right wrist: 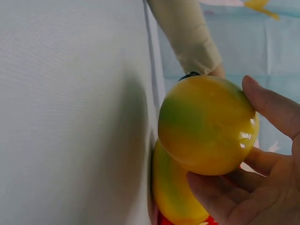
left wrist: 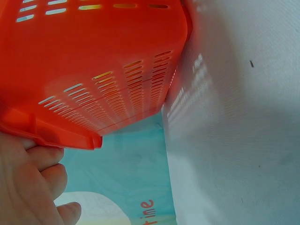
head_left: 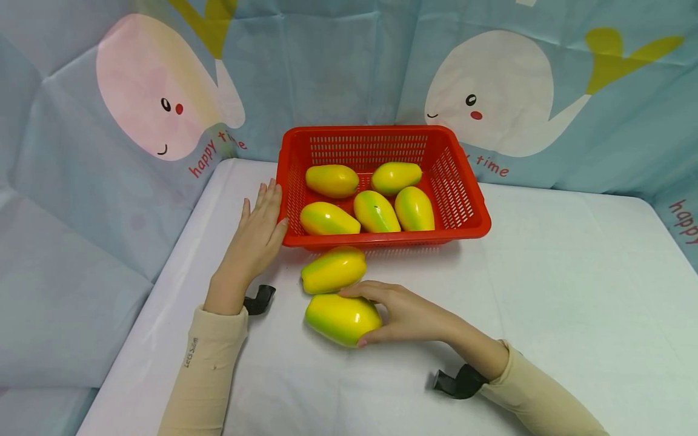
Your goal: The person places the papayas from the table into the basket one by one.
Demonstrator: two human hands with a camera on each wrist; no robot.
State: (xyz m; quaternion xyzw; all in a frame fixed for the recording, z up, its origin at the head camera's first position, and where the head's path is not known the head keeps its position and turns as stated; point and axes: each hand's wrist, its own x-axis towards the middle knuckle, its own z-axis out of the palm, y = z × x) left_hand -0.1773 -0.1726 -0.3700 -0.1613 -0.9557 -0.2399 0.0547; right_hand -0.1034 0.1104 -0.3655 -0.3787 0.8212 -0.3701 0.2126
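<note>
My right hand [head_left: 406, 315] grips a glossy yellow-green papaya [head_left: 340, 320] from its right side, thumb on the near side and fingers on the far side. In the right wrist view the held papaya [right wrist: 206, 126] shows its rounded end; whether it touches the table cannot be told. Just behind it a second papaya [head_left: 334, 270] lies before a red plastic basket [head_left: 382, 237]. Several more papayas [head_left: 376, 212] lie inside that basket. At the basket's left rim, my left hand [head_left: 256, 233] rests with fingers extended along it; the left wrist view shows its fingertips [left wrist: 54, 178] against the rim.
A white cloth covers the table [head_left: 561, 290]. Behind and to the left hangs a light blue curtain [head_left: 338, 66] with whale prints. Black straps [head_left: 460, 381] sit at both wrists. The basket stands at the table's back edge, near the curtain.
</note>
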